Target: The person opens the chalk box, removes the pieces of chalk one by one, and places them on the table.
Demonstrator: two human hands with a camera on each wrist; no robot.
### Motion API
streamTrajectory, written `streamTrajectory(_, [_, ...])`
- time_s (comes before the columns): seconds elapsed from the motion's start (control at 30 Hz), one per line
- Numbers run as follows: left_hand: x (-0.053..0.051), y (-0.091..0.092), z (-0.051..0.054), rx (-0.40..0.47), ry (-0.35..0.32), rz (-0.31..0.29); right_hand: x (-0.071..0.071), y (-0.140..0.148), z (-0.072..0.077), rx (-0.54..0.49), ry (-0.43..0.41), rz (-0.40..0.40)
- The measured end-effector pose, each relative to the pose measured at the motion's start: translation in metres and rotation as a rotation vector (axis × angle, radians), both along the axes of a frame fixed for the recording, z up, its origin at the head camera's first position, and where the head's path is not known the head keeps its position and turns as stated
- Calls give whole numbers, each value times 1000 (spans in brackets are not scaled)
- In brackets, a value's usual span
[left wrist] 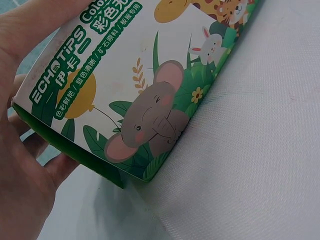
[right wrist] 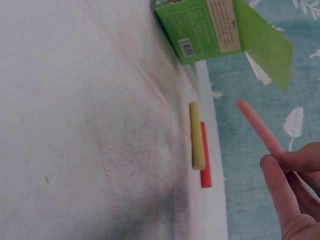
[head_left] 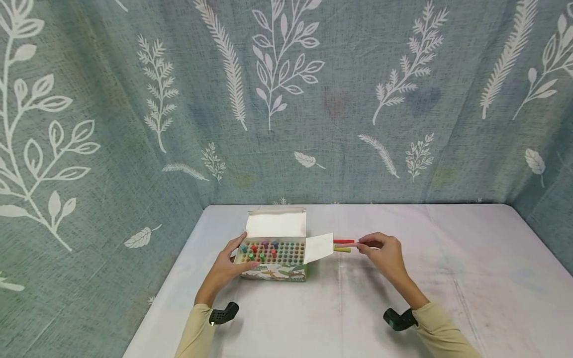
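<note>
A chalk box (head_left: 274,273) printed with cartoon animals stands on the table, its lid (head_left: 276,224) raised at the back. Inside, a holed insert holds several coloured chalk sticks whose ends stick up. My left hand (head_left: 223,271) grips the box's left end, thumb along the front and fingers behind, partly hidden. My right hand (head_left: 386,254) pinches a pink chalk stick (right wrist: 257,125) between thumb and fingers, above the table. Below it, a yellow chalk stick (right wrist: 197,137) and a red chalk stick (right wrist: 206,176) lie side by side on the table.
The box's right side flap (head_left: 319,247) sticks out toward the loose sticks. A white cloth covers the table (head_left: 340,318). Behind it hangs a green-blue curtain (head_left: 340,149) with white leaf prints. Each wrist wears a black camera.
</note>
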State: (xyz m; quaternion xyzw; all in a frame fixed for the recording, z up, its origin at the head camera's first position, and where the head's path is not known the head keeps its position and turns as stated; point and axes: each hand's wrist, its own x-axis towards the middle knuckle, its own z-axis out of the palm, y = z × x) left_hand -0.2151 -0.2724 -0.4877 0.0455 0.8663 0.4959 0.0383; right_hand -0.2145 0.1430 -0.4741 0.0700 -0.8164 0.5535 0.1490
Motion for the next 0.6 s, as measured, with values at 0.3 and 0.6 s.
streamTrajectory(0.3, [-2,-1,-2,53,-12,-4,-2,-9,-16,-54,-21,7])
streamTrajectory(0.6, [1,0,0,51,-11,4,-7,-17,-29,-70,-141,-27])
